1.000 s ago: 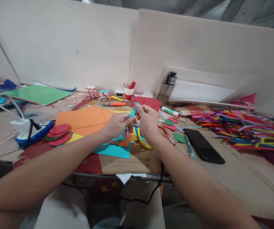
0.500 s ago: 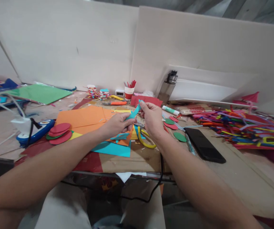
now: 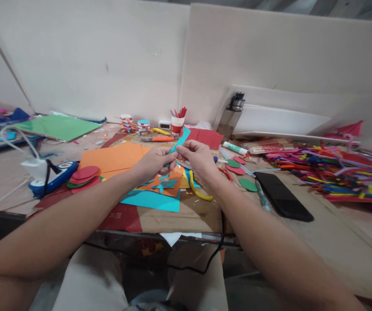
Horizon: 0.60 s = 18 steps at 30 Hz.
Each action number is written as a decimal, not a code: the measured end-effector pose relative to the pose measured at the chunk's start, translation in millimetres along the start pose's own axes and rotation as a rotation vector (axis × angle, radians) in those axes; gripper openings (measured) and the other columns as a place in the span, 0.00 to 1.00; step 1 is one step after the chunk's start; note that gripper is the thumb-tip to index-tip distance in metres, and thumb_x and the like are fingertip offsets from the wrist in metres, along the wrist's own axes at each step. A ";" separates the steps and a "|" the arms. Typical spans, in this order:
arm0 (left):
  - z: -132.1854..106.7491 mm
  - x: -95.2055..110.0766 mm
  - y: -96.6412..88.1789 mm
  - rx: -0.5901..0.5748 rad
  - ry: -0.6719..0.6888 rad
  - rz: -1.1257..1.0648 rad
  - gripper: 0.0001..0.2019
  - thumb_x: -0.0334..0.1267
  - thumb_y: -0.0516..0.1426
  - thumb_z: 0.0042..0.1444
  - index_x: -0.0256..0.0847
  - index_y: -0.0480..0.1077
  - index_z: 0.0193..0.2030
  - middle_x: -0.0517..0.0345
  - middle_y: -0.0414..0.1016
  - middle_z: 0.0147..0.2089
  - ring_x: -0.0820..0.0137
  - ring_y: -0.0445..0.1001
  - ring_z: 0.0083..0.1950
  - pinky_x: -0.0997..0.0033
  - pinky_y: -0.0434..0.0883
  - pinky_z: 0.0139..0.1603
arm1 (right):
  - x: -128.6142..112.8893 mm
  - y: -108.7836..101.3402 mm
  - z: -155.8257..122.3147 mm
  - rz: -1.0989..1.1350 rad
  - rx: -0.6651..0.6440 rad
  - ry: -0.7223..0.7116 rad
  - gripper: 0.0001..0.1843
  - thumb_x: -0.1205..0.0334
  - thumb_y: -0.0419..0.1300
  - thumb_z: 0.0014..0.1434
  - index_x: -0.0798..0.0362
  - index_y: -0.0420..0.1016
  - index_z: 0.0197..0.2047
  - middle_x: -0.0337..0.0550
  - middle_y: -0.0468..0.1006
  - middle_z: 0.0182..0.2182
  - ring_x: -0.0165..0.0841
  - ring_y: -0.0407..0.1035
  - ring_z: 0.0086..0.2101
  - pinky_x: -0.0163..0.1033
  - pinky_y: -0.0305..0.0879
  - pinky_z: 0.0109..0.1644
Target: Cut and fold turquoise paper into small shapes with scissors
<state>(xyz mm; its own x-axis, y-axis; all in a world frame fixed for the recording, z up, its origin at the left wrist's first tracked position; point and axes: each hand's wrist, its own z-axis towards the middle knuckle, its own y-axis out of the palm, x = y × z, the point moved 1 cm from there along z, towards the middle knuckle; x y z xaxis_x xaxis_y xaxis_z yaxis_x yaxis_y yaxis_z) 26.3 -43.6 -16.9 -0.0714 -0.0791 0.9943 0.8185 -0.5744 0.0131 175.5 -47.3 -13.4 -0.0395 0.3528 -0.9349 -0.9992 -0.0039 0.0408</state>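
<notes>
Both of my hands meet over the middle of the desk and pinch a narrow teal paper strip [image 3: 182, 138] that sticks up and to the right. My left hand [image 3: 153, 163] grips its lower end with closed fingers. My right hand [image 3: 198, 158] pinches it just beside the left fingertips. Below them lie a teal paper sheet [image 3: 153, 200], small teal cut-outs [image 3: 166, 184] on orange paper [image 3: 114, 157], and a yellow curved piece [image 3: 198, 190].
Red and green paper circles [image 3: 84, 176] and a blue device [image 3: 54, 177] lie to the left, a green sheet [image 3: 58, 126] further back. A black phone [image 3: 283, 195], a glue stick [image 3: 235, 148], a bottle [image 3: 233, 113] and a heap of coloured pipe cleaners [image 3: 335, 168] fill the right.
The teal strip now stands longer and higher above my fingers. Both hands have shifted slightly, and the teal scraps formerly under my left hand now lie exposed on the orange paper.
</notes>
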 end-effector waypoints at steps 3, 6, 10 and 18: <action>0.0 2.1 1.4 -0.011 0.022 0.137 0.14 0.42 0.57 0.60 0.36 0.66 0.27 0.63 0.67 0.19 0.82 0.60 0.16 0.81 0.56 0.17 | -1.3 -1.7 -0.7 -0.041 0.067 -0.019 0.13 0.56 0.68 0.46 0.53 0.69 0.22 0.33 0.69 0.18 0.24 0.60 0.21 0.33 0.54 0.26; -0.8 2.7 6.4 0.009 0.036 0.229 0.08 0.35 0.55 0.61 0.35 0.69 0.32 0.59 0.73 0.24 0.77 0.71 0.20 0.78 0.69 0.23 | -2.2 -5.4 1.0 -0.051 0.174 -0.009 0.12 0.58 0.67 0.45 0.53 0.69 0.21 0.31 0.65 0.16 0.24 0.57 0.20 0.33 0.52 0.25; -2.1 2.4 10.3 0.029 0.027 0.275 0.07 0.34 0.53 0.62 0.35 0.68 0.35 0.58 0.75 0.26 0.74 0.73 0.20 0.76 0.71 0.22 | -0.4 -6.7 1.1 -0.079 0.236 -0.029 0.11 0.58 0.65 0.46 0.53 0.68 0.22 0.31 0.64 0.16 0.24 0.56 0.20 0.33 0.52 0.25; -3.1 1.3 7.2 0.074 0.021 0.307 0.05 0.35 0.57 0.59 0.36 0.68 0.35 0.58 0.77 0.28 0.74 0.76 0.24 0.76 0.73 0.26 | 7.9 -9.9 1.8 -0.063 0.283 -0.008 0.13 0.54 0.66 0.46 0.52 0.67 0.23 0.31 0.64 0.18 0.24 0.56 0.21 0.33 0.54 0.26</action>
<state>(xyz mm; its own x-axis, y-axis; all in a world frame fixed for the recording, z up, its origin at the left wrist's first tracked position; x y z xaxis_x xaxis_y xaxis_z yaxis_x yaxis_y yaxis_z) 30.3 -50.3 -15.9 0.1742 -0.2567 0.9507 0.8430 -0.4600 -0.2787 185.1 -42.7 -20.6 0.0243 0.3514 -0.9359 -0.9569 0.2792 0.0800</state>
